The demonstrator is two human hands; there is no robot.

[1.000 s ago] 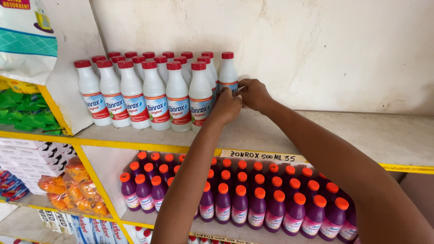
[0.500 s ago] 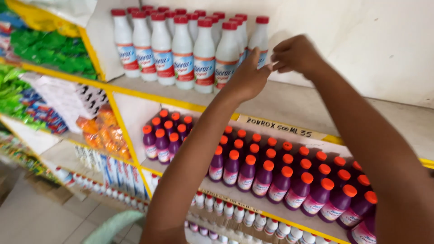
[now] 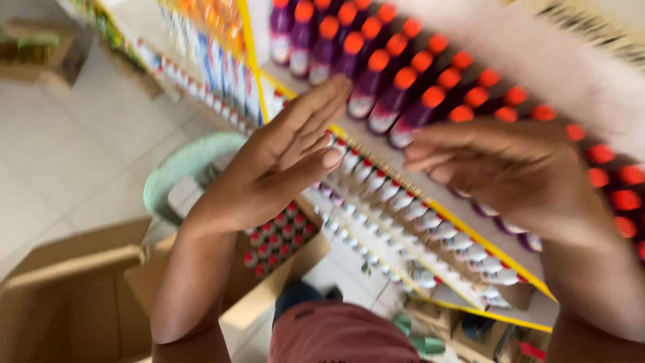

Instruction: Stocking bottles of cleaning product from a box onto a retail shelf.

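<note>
Shop aisle, pale tiled floor [image 3: 60,154] free at left | yellow-edged shelf [image 3: 463,225] with purple bottles [image 3: 376,81] just beyond fingertips | left hand [image 3: 279,165] flat, holding nothing | right hand [image 3: 510,168] spread, nothing held | open carton [image 3: 222,282] of red-capped bottles [image 3: 279,235] below left wrist.

shelf top right: I see purple bottles with orange caps [image 3: 376,70] packed in rows, pretty blurry
shelf below: small white bottles [image 3: 430,222] lined up along a yellow shelf edge [image 3: 484,242]
lower left: open cardboard box [image 3: 74,296]
left of centre: pale green plastic stool [image 3: 178,168] on light floor tiles [image 3: 67,148]
</note>
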